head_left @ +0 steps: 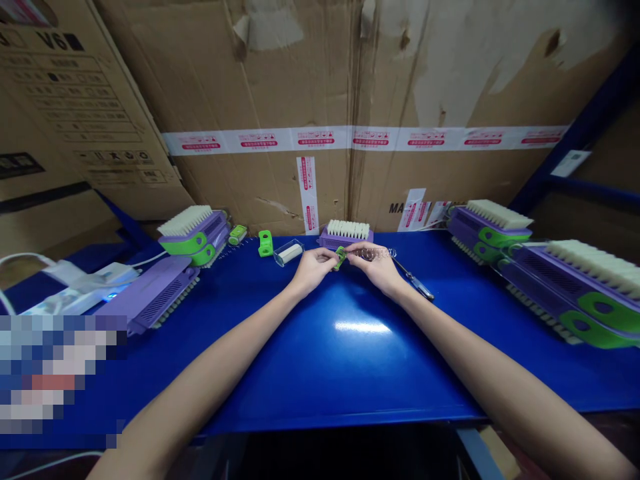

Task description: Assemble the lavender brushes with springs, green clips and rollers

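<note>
My left hand (315, 270) pinches a small green plastic part (341, 257) between its fingertips, over the middle of the blue table. My right hand (379, 268) is closed at the part's right side. A thin coil spring (383, 253) runs out past its fingers to the right; where its near end sits is hidden. Just behind the hands is a purple brush head (347, 232) with white bristles facing up. Left of my left hand lies a clear plastic box (289, 253) with a white block inside, then a green bracket (265, 244) with holes.
A slim dark-and-silver tool (419, 285) lies right of my right hand. Another small green part (238, 235) sits back left beside a spring. Purple brush units (185, 233) stand at left, more (565, 280) at right. A white power strip (75, 293) is far left. Cardboard (250, 180) walls the back.
</note>
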